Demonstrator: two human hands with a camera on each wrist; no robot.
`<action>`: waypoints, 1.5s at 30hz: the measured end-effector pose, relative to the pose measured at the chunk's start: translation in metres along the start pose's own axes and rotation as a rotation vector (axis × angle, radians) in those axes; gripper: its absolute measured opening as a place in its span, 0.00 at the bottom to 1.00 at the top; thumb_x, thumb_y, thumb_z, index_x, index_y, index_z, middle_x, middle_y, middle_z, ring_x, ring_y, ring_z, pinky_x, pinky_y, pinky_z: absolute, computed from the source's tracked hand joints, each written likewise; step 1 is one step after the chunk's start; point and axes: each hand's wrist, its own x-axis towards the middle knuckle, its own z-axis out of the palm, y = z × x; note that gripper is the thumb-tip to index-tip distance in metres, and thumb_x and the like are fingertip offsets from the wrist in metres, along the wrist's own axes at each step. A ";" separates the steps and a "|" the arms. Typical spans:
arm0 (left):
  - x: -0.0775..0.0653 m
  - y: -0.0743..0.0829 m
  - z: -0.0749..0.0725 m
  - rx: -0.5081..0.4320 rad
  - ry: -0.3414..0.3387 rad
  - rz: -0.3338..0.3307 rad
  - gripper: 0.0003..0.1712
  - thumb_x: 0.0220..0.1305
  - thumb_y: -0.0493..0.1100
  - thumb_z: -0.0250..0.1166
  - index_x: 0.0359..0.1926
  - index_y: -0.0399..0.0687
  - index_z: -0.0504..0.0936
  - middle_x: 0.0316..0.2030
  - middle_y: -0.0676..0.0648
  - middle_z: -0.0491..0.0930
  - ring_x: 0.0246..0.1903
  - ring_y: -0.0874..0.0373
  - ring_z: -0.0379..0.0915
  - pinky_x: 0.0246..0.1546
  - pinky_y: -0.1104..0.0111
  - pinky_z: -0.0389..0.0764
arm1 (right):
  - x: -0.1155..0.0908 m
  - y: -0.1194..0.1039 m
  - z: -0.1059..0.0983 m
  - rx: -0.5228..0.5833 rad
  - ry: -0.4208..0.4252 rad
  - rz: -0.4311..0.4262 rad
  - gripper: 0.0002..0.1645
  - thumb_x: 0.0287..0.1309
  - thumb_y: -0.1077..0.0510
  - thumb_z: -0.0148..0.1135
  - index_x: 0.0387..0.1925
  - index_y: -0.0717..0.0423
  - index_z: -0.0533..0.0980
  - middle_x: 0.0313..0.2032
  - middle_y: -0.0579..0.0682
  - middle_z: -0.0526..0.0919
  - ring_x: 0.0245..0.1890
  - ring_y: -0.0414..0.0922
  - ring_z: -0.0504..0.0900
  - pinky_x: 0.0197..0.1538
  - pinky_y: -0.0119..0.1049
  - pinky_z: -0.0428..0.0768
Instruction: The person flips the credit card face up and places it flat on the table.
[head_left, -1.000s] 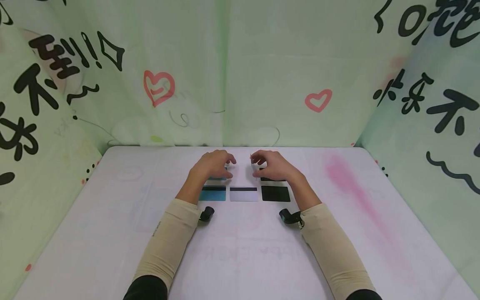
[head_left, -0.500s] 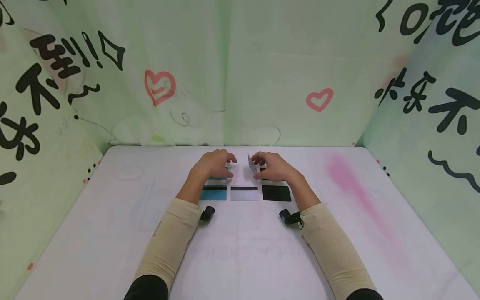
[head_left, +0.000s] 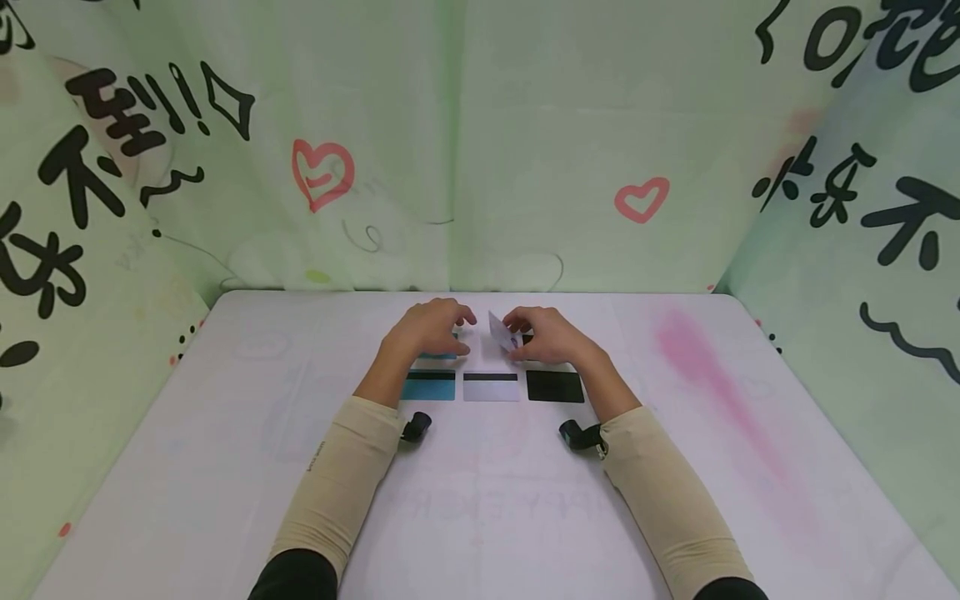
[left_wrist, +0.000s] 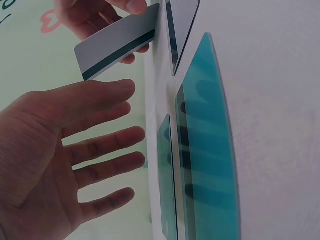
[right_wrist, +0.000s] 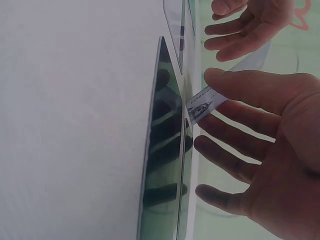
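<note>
My right hand (head_left: 553,335) pinches a whitish magnetic-stripe card (head_left: 500,332) between thumb and fingers, tilted up off the table near its far side. The card's dark stripe faces my left hand (left_wrist: 35,155) in the left wrist view; small print and a picture show on its other face in the right wrist view. Fingers spread and relaxed, the left hand holds nothing, its thumb tip close by the card's corner. Below it lies a blue card (head_left: 437,357), partly covered. A dark card (head_left: 528,338) is mostly hidden behind the right hand.
In a nearer row lie a blue striped card (head_left: 429,387), a pale lilac striped card (head_left: 491,390) and a glossy dark green-black card (head_left: 555,387). The white table (head_left: 480,500) ends at a pale green curtain (head_left: 525,167) with hearts and writing.
The whitish card has swung out leftward from the right fingers, from nearly edge-on to a tilted face in view. Both hands stay almost in place.
</note>
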 end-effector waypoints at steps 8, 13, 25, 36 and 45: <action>0.000 0.001 0.001 -0.002 0.007 -0.001 0.33 0.64 0.52 0.74 0.68 0.52 0.78 0.60 0.44 0.81 0.58 0.49 0.77 0.62 0.50 0.77 | 0.000 0.000 0.001 -0.012 0.000 -0.009 0.34 0.56 0.59 0.77 0.63 0.62 0.77 0.56 0.58 0.84 0.57 0.54 0.80 0.65 0.51 0.78; 0.001 0.002 0.001 0.009 0.021 0.019 0.35 0.63 0.53 0.75 0.69 0.53 0.77 0.60 0.45 0.81 0.57 0.49 0.78 0.60 0.51 0.78 | 0.002 0.002 0.002 -0.030 -0.004 -0.018 0.34 0.56 0.59 0.78 0.63 0.62 0.77 0.55 0.58 0.84 0.55 0.53 0.80 0.64 0.51 0.78; 0.002 0.007 0.001 0.012 0.047 0.080 0.38 0.60 0.55 0.77 0.69 0.52 0.77 0.59 0.46 0.82 0.57 0.50 0.78 0.58 0.53 0.79 | 0.003 0.000 0.003 -0.079 -0.003 -0.018 0.34 0.55 0.59 0.78 0.63 0.61 0.78 0.56 0.58 0.83 0.56 0.54 0.80 0.64 0.50 0.78; 0.003 0.013 0.004 0.021 0.077 0.075 0.34 0.60 0.54 0.78 0.65 0.51 0.82 0.58 0.50 0.84 0.54 0.53 0.79 0.57 0.55 0.79 | 0.000 -0.006 0.003 -0.104 0.000 -0.007 0.34 0.55 0.57 0.79 0.63 0.59 0.79 0.55 0.57 0.80 0.55 0.53 0.77 0.62 0.49 0.78; 0.005 0.014 0.005 0.049 0.063 0.058 0.34 0.58 0.52 0.79 0.64 0.50 0.83 0.59 0.49 0.85 0.60 0.52 0.79 0.62 0.53 0.78 | -0.001 -0.008 0.002 -0.113 0.003 -0.040 0.34 0.55 0.56 0.79 0.62 0.59 0.79 0.55 0.57 0.78 0.55 0.53 0.77 0.61 0.49 0.78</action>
